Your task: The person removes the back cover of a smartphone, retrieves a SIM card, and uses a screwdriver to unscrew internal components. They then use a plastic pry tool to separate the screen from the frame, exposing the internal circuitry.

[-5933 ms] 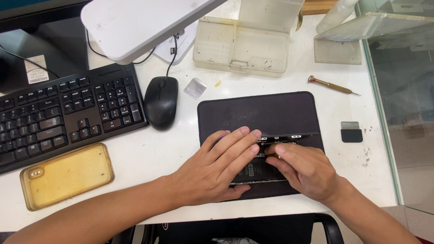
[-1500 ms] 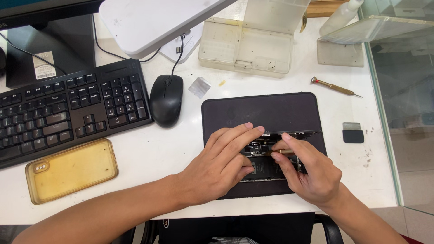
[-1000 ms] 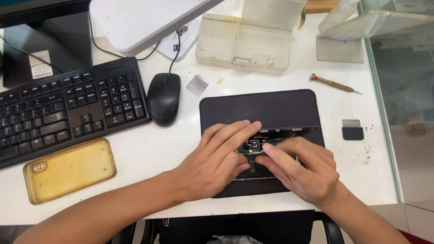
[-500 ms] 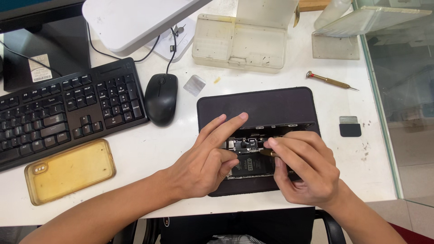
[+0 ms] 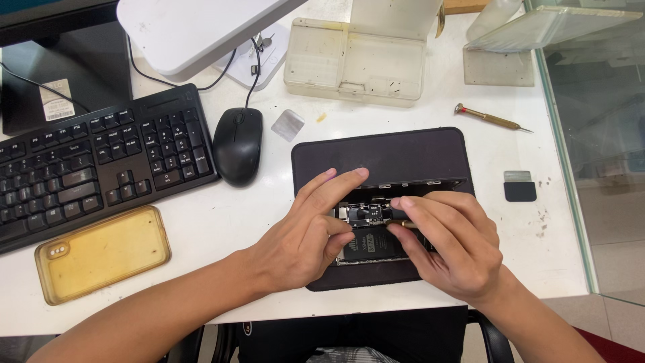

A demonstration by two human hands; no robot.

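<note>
An opened phone (image 5: pixel 371 236) lies on a dark work mat (image 5: pixel 383 158) at the front of the white desk (image 5: pixel 222 222), with its inner parts facing up. Both hands are over it and cover much of its body.

The left hand (image 5: pixel 306 236) rests on the left side of the phone. Its index and middle fingers are stretched out toward the top edge, the other fingers curl down against the phone's left edge, and the hand steadies the phone rather than gripping it. The right hand (image 5: pixel 451 245) is partly curled over the right side of the phone. Its thumb and forefinger pinch a thin brass-coloured tool (image 5: pixel 402 224), whose tip sits at the circuit area near the top of the phone. The tool looks like a small screwdriver, though most of it is hidden under the fingers.

On the desk to the left of the mat stand a black mouse (image 5: pixel 237 144) and, further left, a black keyboard (image 5: pixel 94 165). A yellowed clear phone case (image 5: pixel 102 254) lies below the keyboard, near the front edge. A small grey metal square (image 5: pixel 288 125) lies between the mouse and the mat. Behind the mat sits a clear plastic parts box (image 5: pixel 353 64) with its lid raised. A second screwdriver (image 5: pixel 490 119) with a brass handle lies on the desk to the right of the box, well apart from both hands. A small black pad (image 5: pixel 520 187) lies just right of the mat.
</note>
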